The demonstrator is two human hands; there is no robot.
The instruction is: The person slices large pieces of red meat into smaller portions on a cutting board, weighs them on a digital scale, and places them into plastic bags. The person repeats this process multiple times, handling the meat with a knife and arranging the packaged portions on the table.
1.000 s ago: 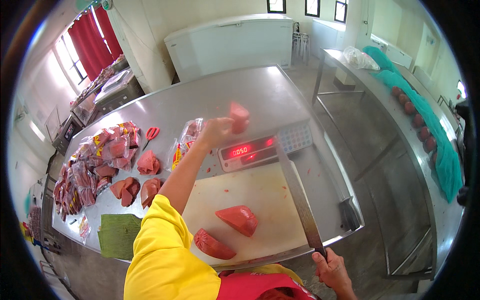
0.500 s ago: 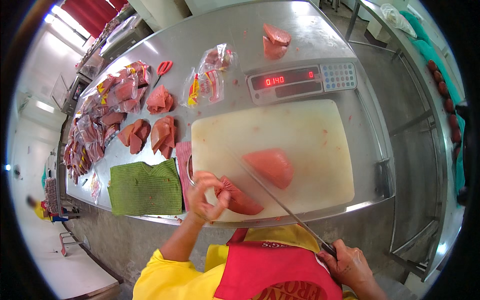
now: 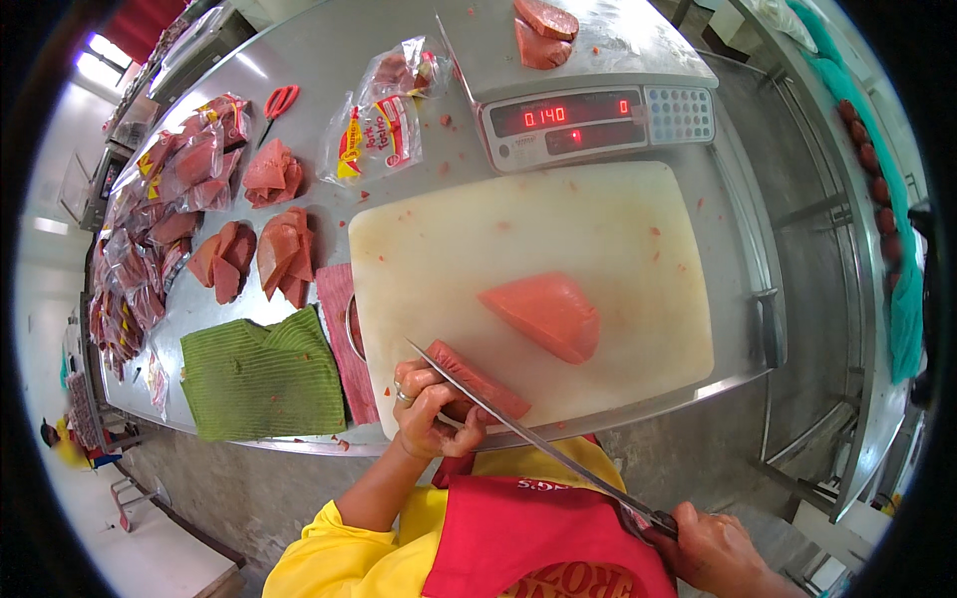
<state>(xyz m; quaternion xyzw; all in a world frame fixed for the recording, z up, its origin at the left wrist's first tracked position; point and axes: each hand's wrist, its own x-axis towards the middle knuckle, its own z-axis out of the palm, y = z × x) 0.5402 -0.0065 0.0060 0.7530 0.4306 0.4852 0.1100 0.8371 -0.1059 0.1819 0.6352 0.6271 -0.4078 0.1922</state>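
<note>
On the white cutting board [image 3: 558,234], my left hand [image 3: 431,409] grips a long slab of red meat [image 3: 490,385] at the board's near edge. My right hand [image 3: 716,550] holds the handle of a long thin knife [image 3: 518,427], whose blade runs up-left across the slab beside my left fingers. A bigger wedge of red meat [image 3: 546,314] lies in the middle of the board. Behind the board stands a digital scale [image 3: 596,112] with two meat pieces [image 3: 543,30] on its pan.
A green cloth [image 3: 261,377] and a red cloth [image 3: 344,339] lie left of the board. Beyond them are meat slices [image 3: 267,257], bagged meat [image 3: 169,189], plastic bags [image 3: 384,120] and red scissors [image 3: 279,100]. The steel table's edge runs close to my body.
My left hand came back from the scale, where it left a piece, and took hold of the slab at the board's near edge. The knife blade has moved onto that slab.
</note>
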